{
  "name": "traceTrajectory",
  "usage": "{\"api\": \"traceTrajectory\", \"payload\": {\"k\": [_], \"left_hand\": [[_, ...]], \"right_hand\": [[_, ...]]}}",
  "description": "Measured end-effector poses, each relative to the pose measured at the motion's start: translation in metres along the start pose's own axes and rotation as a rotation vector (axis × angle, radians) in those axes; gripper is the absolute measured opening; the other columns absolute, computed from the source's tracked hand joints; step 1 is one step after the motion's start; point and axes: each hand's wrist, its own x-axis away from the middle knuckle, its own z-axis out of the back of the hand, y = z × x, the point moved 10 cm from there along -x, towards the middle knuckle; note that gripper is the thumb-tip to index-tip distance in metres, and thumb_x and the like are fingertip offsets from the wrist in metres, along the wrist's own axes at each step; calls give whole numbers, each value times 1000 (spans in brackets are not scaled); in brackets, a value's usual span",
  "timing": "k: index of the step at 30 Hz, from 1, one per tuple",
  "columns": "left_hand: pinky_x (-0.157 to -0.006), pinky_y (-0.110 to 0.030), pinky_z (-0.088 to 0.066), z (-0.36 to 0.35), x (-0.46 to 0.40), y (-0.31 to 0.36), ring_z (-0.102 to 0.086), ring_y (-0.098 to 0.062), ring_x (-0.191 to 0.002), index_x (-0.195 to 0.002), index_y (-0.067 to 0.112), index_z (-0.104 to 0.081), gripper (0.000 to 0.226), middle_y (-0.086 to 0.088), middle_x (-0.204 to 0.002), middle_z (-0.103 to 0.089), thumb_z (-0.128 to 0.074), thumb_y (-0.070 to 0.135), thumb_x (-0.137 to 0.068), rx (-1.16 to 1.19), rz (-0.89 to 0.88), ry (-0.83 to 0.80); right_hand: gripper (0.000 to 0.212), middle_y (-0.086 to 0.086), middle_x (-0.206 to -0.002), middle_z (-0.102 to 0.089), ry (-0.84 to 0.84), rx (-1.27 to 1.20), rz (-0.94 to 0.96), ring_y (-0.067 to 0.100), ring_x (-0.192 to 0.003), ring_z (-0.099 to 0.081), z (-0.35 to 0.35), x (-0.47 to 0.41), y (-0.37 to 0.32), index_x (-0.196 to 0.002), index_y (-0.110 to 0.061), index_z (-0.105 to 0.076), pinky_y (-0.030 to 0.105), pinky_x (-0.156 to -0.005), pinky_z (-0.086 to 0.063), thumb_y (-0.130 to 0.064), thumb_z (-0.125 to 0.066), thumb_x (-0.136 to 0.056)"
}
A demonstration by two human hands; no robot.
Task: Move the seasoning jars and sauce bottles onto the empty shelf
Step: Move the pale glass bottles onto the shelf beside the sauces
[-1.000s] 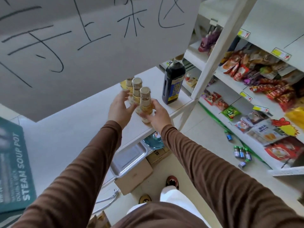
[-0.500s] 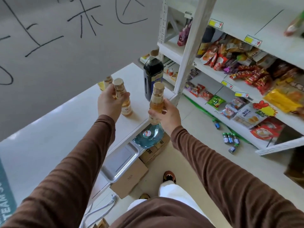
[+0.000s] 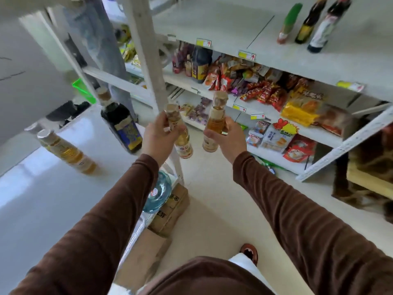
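The left hand [image 3: 156, 138] gripped one small amber glass bottle with a tan cap [image 3: 180, 137]; the right hand [image 3: 226, 138] gripped a matching amber bottle [image 3: 214, 126]. Both were held in mid-air, clear of the white table [image 3: 42, 201]. Three bottles [image 3: 310, 24] stood on the grey upper shelf [image 3: 212, 24]. One yellow bottle [image 3: 68, 152] and one large dark sauce bottle [image 3: 121, 122] remained on the table. Judged roughly half complete.

No text legible; motion blur throughout. Yellow price tags [image 3: 246, 55] on shelf edges, upper centre: red arrows only, print unreadable.
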Motion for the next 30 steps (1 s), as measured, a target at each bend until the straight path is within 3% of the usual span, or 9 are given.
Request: {"api": "traceTrajectory", "payload": {"k": [3,7,11,13,18,23,30], "left_hand": [[-70,-4,-44,-72,-21,37,-57,15,-81,-106,22,-62,21,17,-91,-64,-72,26,-88,-21,-58,-73],[-76,-23,-51,-170,-54,89,-60,1,-85,-109,17,-60,25,10,-95,-65,-71,29,-88,-6,-104,-111],[-77,-20,-52,-261,-83,146,-63,-5,-90,-113,17,-56,31,8,-99,-65,-71,29,-88,20,-152,-146],[-78,-25,-54,-301,-99,172,-64,-5,-91,-114,16,-55,34,10,-98,-66,-71,31,-89,27,-190,-173],[-81,-43,-56,-393,-154,212,-66,-11,-90,-110,17,-54,35,7,-97,-69,-72,36,-86,13,-234,-242],[-79,-43,-55,-479,-221,242,-67,-14,-89,-105,15,-53,33,4,-96,-70,-73,32,-85,30,-265,-296],[-83,-45,-57,-585,-314,279,-66,-14,-94,-113,20,-55,39,7,-102,-70,-72,38,-82,58,-312,-392]], "right_hand": [[43,-11,-102,-72,71,-12,25,8,-97,-67,76,-24,8,-109,-26,-63,37,-93,-54,-37,-84,-74],[44,-12,-104,-70,101,24,49,7,-99,-65,181,-63,14,-114,-25,-62,30,-93,-51,-34,-83,-77],[59,-10,-116,-66,120,80,43,12,-110,-60,276,-111,26,-127,-25,-57,33,-100,-47,-41,-82,-76],[65,-8,-123,-64,140,97,31,13,-114,-59,318,-136,33,-130,-25,-55,34,-102,-46,-48,-80,-75],[48,-12,-105,-67,214,109,39,8,-98,-64,403,-194,42,-120,-22,-57,32,-94,-50,-39,-79,-80],[49,-4,-107,-70,327,137,40,15,-100,-66,478,-270,63,-116,-20,-50,40,-94,-53,-31,-81,-80],[50,-3,-110,-69,423,168,14,16,-103,-63,564,-371,79,-115,-20,-50,33,-89,-50,-30,-81,-78]]}}
